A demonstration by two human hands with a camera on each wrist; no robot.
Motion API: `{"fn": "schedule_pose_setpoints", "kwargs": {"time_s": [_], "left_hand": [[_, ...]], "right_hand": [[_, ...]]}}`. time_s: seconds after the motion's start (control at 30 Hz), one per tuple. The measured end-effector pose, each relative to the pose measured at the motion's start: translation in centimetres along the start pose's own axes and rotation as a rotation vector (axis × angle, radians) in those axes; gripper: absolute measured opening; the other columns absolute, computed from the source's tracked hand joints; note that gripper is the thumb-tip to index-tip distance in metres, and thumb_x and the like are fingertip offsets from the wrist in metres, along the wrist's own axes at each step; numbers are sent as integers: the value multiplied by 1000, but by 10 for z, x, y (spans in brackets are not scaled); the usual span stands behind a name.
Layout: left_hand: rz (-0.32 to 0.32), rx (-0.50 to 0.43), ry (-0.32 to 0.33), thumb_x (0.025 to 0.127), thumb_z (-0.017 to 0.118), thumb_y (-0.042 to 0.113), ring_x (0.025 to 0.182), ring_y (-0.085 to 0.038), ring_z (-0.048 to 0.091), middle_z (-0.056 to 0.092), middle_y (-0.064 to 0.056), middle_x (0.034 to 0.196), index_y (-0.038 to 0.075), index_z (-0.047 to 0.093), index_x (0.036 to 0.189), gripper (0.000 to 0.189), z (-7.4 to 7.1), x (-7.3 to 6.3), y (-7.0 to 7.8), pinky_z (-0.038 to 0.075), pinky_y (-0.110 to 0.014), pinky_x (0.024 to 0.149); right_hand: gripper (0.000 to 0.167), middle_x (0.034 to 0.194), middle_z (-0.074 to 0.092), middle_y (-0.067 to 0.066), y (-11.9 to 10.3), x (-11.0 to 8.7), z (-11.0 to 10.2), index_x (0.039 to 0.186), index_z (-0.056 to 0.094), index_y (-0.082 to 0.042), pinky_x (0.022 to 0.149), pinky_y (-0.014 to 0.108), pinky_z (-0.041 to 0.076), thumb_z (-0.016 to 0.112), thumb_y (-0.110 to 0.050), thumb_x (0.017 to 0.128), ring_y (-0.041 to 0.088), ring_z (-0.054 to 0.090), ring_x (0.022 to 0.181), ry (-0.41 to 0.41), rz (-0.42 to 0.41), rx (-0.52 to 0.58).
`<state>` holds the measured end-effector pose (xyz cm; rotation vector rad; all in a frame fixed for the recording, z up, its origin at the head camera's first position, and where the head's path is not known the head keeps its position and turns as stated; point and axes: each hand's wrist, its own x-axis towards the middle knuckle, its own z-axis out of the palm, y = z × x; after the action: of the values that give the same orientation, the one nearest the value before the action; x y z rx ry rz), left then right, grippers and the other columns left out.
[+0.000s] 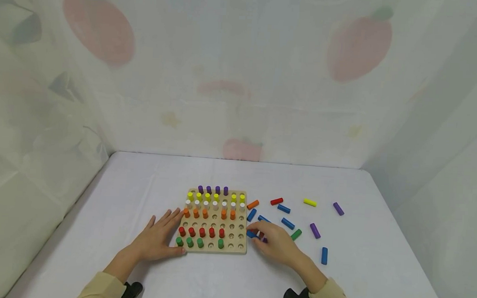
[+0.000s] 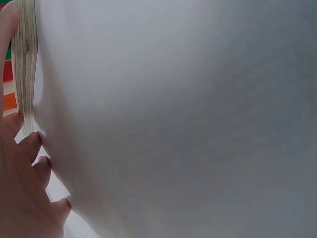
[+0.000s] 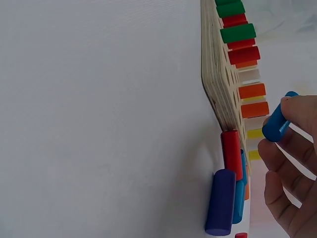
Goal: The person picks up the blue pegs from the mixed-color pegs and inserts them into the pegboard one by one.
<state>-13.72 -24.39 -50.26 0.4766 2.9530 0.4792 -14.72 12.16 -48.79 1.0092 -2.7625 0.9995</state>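
Basically, head view 1st: a wooden pegboard (image 1: 236, 241) sits on the white surface (image 1: 379, 246) b/w both hands, w/ upright pegs in rows by colour: purple pegs (image 1: 218, 190) at the far edge, then yellow pegs (image 1: 216, 197), white pegs (image 1: 215, 206), orange pegs (image 1: 205, 214), a row of bare holes, red pegs (image 1: 202, 232) & green pegs (image 1: 200, 242) nearest. One colour per row looks deliberate. L hand (image 1: 157, 239) lies spread along the board's left side, thumb by the near corner, gripping nothing, prob. bracing it vs. sliding. R hand (image 1: 276, 243) is at the right edge w/ a blue peg (image 1: 252, 234); loose pegs (image 1: 288, 223) lie scattered that side, handy for the R hand w/out crossing the board, I'd guess. L wrist view: just a strip of board edge shows, thumb over it, fingertips nearby; prob. a light steadying touch. R wrist view: blue peg is pinched b/w thumb & fingers, tilted, seemingly clear of the surface; a fingertip hold like that prob. makes it easy to turn. Below, a loose red peg (image 3: 231, 156) & a loose purple peg (image 3: 221, 203) lie near the board's corner; can't tell if either touches it.
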Motion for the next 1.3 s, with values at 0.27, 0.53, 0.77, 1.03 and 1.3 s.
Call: {"fn": "schedule_pose_setpoints", "kwargs": {"time_s": [0.27,0.53,0.77,1.03,1.3], "left_hand": [[-3,0,2,63,58,77,137,-37,23,26,-9,151,16,25,147,109,1,1,0,12,-67,104],[-2,-6,2,63,59,77,138,-36,22,25,-9,151,17,24,147,109,1,0,0,11,-66,105],[-4,4,7,63,58,78,137,-37,22,26,-10,151,16,24,147,110,1,-1,-1,12,-67,104],[0,-2,14,63,57,78,137,-37,23,27,-9,151,17,25,147,109,1,-1,-1,12,-67,104],[4,4,12,63,57,79,137,-37,23,27,-9,151,18,25,147,109,3,1,-2,12,-67,104]], "right_hand": [[31,96,61,-11,-4,13,1,117,60,-17,69,19,51,65,-17,86,0,53,80,4,11,10],[30,100,61,-9,-11,32,4,117,59,-17,71,20,52,63,-19,88,3,54,80,2,32,29],[27,104,62,-6,-21,50,9,116,58,-13,71,21,53,60,-15,89,3,56,83,16,6,86],[25,96,60,-7,-31,66,18,114,58,-13,71,17,50,60,-14,89,4,55,82,-5,21,110],[24,97,62,-8,-39,78,27,115,58,-17,70,13,48,58,-20,90,2,54,81,-20,35,84]]}}
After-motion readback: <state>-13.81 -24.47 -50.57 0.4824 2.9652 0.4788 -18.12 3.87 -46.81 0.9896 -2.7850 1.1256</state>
